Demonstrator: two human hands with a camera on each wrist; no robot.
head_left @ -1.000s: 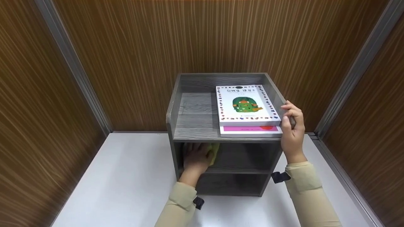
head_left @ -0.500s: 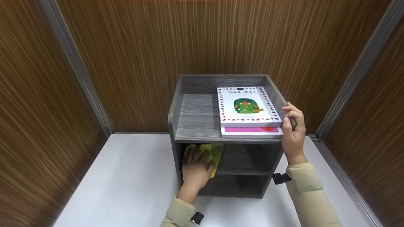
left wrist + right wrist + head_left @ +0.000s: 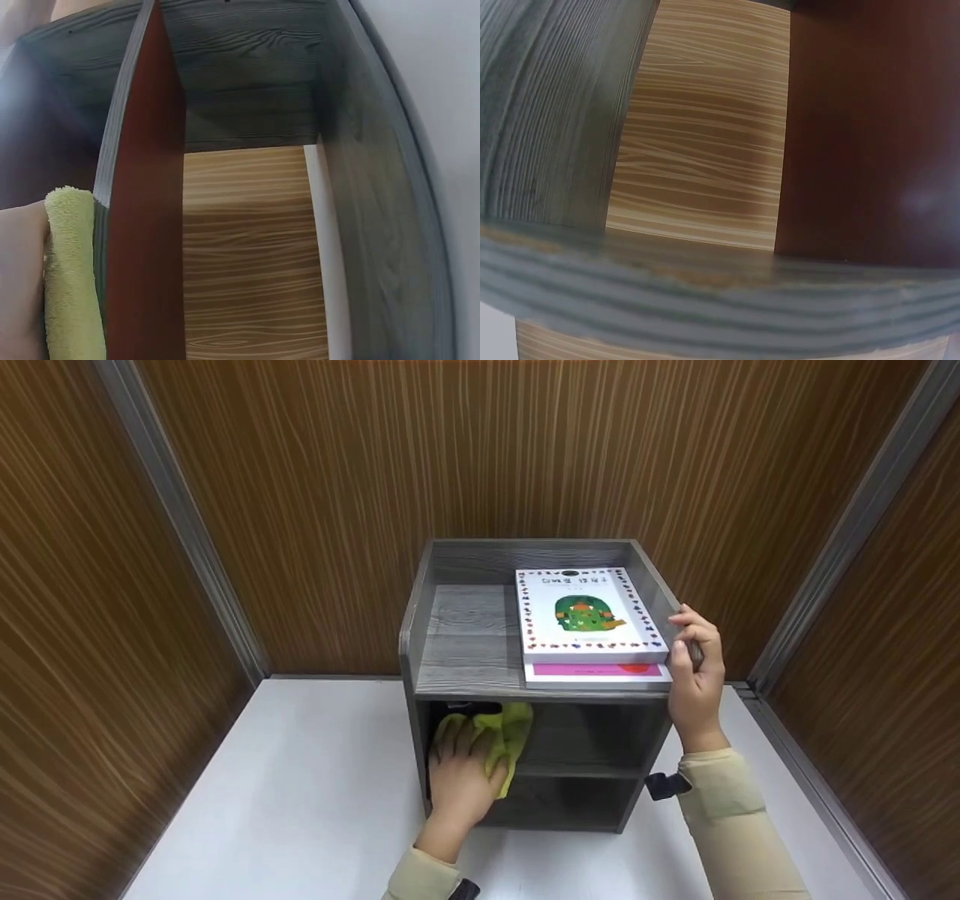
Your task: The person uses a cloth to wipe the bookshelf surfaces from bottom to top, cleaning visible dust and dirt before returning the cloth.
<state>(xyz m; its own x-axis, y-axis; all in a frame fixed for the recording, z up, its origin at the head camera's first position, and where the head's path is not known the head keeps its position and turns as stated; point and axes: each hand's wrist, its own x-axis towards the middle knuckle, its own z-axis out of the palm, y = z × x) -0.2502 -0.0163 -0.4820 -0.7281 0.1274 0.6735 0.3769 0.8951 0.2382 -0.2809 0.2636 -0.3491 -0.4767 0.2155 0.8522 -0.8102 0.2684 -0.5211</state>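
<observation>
My left hand (image 3: 461, 780) is at the front of the shelf unit's middle compartment, holding a bright yellow cloth (image 3: 517, 727) under its fingers and thumb. In the left wrist view the cloth (image 3: 71, 277) shows as a thick fuzzy fold between the hand and the shelf board's front edge (image 3: 120, 112). My right hand (image 3: 696, 675) grips the right side panel of the grey wood-grain shelf unit (image 3: 472, 619), thumb inside and fingers over its edge. Beside that hand, a white picture book (image 3: 592, 611) lies on another book (image 3: 592, 675) on the top shelf.
The unit stands on a white table (image 3: 315, 780) close to a brown wood-grain back wall (image 3: 480, 450). More wood-grain panels rise on the left and right. Below the middle compartment is a lower compartment (image 3: 562, 802). A dark item (image 3: 472, 708) shows behind the left fingertips.
The left hand has come forward and down with the yellow cloth from deeper inside the middle compartment, and more of the cloth shows. The right hand keeps its grip on the side panel.
</observation>
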